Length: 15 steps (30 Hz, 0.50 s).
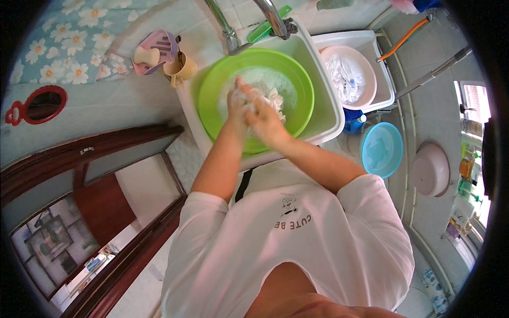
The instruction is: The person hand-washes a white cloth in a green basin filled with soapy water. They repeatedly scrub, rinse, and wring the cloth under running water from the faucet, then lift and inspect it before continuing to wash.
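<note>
Over a lime-green basin (206,99) of foamy water, my two hands are pressed together on a wet white cloth (276,104). My left hand (237,104) is on the left side of the bundle, with suds on its fingers. From the right, my right hand (264,119) closes over the cloth, and a crumpled part sticks out beyond it. Foam and fingers hide the rest of the cloth. The basin sits in a white sink (324,107), below a metal faucet (274,18).
A green brush (264,31) lies behind the faucet. Left of the sink are a yellow mug (185,68) and a soap dish (165,43) with soap (146,57). On the right, a pink basin (372,79) holds white cloth. A blue basin (381,149) stands lower.
</note>
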Available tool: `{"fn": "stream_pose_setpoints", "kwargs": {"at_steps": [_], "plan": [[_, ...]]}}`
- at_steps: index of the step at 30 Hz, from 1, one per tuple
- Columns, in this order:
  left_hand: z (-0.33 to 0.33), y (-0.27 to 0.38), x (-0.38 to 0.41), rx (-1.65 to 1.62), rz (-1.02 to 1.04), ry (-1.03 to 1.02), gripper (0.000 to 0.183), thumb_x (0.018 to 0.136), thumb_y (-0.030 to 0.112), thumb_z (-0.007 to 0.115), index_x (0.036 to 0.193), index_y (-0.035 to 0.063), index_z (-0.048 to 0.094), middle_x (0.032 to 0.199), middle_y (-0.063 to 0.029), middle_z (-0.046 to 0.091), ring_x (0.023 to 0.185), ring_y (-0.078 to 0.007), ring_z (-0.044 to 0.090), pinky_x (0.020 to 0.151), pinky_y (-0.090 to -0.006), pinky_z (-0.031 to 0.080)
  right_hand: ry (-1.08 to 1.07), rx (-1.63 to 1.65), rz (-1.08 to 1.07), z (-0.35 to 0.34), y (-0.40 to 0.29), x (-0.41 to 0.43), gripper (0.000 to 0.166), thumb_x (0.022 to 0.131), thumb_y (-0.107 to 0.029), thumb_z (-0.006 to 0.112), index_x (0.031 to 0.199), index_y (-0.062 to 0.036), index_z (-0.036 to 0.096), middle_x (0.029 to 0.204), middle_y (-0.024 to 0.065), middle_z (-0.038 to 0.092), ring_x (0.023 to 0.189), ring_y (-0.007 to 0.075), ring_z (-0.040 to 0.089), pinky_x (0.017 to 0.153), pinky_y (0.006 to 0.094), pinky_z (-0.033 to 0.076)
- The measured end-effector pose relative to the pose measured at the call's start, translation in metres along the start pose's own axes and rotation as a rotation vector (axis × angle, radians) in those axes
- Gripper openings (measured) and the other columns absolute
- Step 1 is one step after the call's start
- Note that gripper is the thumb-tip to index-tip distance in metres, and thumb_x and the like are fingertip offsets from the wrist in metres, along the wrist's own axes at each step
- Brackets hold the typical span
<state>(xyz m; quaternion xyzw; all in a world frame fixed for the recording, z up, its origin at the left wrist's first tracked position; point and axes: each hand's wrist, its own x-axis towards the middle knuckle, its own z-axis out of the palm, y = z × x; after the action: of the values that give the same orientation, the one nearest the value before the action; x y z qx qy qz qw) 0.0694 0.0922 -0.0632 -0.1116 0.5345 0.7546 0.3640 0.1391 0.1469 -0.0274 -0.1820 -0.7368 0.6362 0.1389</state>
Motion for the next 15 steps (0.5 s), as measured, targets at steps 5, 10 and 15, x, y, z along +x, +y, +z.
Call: {"fn": "stream_pose_setpoints", "kwargs": {"at_steps": [5, 10, 15], "plan": [[0.03, -0.009, -0.01, 0.091, 0.142, 0.214, 0.044, 0.087, 0.043, 0.042, 0.094, 0.0009, 0.053, 0.084, -0.008, 0.055, 0.075, -0.0158, 0.053, 0.066, -0.0299, 0.044, -0.015, 0.564, 0.525, -0.028, -0.018, 0.028, 0.044, 0.08, -0.015, 0.057, 0.121, -0.0062, 0.044, 0.12, 0.0103, 0.044, 0.109, 0.0186, 0.041, 0.091, 0.0311, 0.034], [0.012, -0.007, 0.004, -0.046, 0.218, 0.059, 0.046, 0.087, 0.046, 0.039, 0.104, 0.0043, 0.045, 0.098, -0.0072, 0.05, 0.082, -0.0148, 0.051, 0.066, -0.028, 0.042, -0.062, 0.501, 0.108, -0.002, -0.008, 0.004, 0.04, 0.083, -0.019, 0.052, 0.118, -0.0017, 0.044, 0.1, 0.0103, 0.056, 0.088, 0.0206, 0.054, 0.08, 0.0298, 0.042], [0.049, 0.001, -0.038, -0.074, 0.036, 0.064, 0.057, 0.087, 0.052, 0.035, 0.12, 0.0062, 0.036, 0.106, -0.0059, 0.047, 0.089, -0.0154, 0.048, 0.071, -0.0272, 0.042, 0.043, 0.568, 0.243, -0.021, 0.003, 0.035, 0.024, 0.086, -0.021, 0.047, 0.1, -0.0035, 0.053, 0.078, 0.0056, 0.056, 0.069, 0.0149, 0.052, 0.064, 0.0263, 0.043]]}}
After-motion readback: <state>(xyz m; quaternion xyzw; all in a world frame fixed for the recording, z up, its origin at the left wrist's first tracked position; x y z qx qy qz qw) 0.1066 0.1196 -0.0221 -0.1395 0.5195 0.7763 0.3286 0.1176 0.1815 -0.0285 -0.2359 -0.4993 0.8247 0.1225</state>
